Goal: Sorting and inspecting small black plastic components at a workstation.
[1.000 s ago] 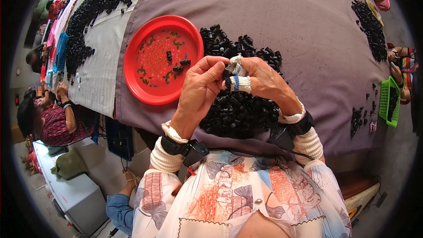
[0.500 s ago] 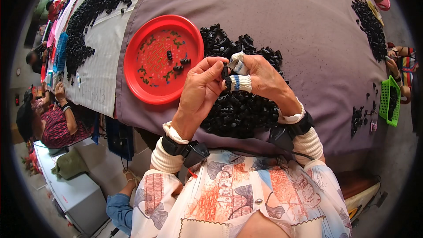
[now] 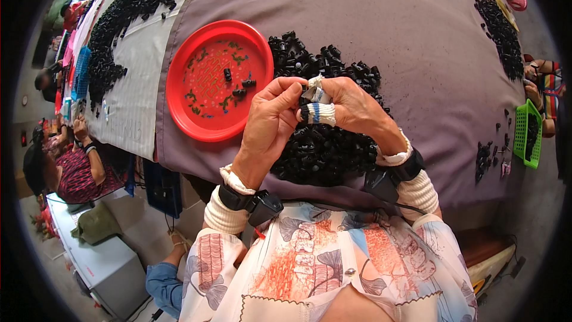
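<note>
My left hand [image 3: 269, 120] pinches a small black plastic part, mostly hidden between the fingers. Against it presses my right hand [image 3: 357, 106], its thumb and forefinger wrapped in white cloth finger covers [image 3: 322, 113] with blue stripes. Whether the right fingers grip the same part or only touch it is hard to see. Under and behind both hands spreads a heap of small black plastic parts [image 3: 328, 154]. Left of the heap stands a round red tray [image 3: 179, 107] with a floral pattern, and a few black parts [image 3: 239, 92] lie in it.
A purple-grey cloth [image 3: 429, 83] covers the table. Farther left, a long pile of black parts [image 3: 113, 42] lies on a pale cloth. At the right are another pile [image 3: 499, 36] and a green basket [image 3: 521, 134]. Other people sit at both sides; a white cabinet [image 3: 107, 256] stands lower left.
The right hand's wrapped fingers have shifted slightly left, closer to the left fingertips, covering more of the black part. The tray's contents look the same.
</note>
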The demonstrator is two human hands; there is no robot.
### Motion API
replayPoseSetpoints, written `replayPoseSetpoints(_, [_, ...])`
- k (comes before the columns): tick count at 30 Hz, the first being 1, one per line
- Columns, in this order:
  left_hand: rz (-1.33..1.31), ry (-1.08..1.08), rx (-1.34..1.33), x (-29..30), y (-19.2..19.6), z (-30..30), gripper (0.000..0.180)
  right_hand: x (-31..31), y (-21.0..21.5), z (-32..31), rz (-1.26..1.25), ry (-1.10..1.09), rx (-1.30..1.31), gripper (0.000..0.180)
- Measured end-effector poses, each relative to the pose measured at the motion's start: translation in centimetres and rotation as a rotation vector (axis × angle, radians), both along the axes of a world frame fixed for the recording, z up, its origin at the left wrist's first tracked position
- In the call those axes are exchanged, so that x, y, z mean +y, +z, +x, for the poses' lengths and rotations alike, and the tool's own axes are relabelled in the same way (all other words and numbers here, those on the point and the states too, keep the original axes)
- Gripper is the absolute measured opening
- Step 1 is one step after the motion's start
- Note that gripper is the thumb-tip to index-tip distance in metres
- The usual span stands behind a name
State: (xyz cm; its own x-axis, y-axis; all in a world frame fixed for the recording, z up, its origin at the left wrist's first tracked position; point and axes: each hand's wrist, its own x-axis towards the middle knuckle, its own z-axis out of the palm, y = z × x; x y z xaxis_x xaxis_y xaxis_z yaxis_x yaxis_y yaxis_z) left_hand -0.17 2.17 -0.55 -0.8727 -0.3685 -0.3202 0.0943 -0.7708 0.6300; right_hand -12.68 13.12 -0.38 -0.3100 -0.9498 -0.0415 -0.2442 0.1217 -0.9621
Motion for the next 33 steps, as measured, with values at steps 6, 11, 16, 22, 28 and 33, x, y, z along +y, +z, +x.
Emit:
replayPoseSetpoints(6, [-0.219, 0.123, -0.018, -2.5, -1.0, 0.7, 0.015, 0.3, 0.8, 0.0, 0.069, -0.075, -0.085, 0.027])
replayPoseSetpoints(11, [-0.704, 0.289, -0.324, -6.2, -1.1, 3.2, 0.013, 1.5, 0.7, -1.2, 0.031, -0.154, -0.176, 0.020])
replayPoseSetpoints(16, [-1.025, 0.213, -0.413, -4.8, 0.1, 3.1, 0.012, 2.4, 0.7, -2.1, 0.069, -0.234, -0.205, 0.025])
replayPoseSetpoints(22, [-1.603, -0.183, -0.336, 0.7, -1.8, 1.2, 0.016, 2.8, 0.4, -1.9, 0.086, -0.231, -0.189, 0.024])
replayPoseSetpoints(28, [-1.781, -0.285, -0.318, 2.3, -2.0, 0.5, 0.023, 3.0, 0.9, -1.9, 0.151, -0.213, -0.086, 0.022])
replayPoseSetpoints(33, [-1.739, -0.269, -0.277, 2.4, -2.1, 0.5, 0.020, 3.0, 0.1, -1.9, 0.112, -0.255, -0.173, 0.024])
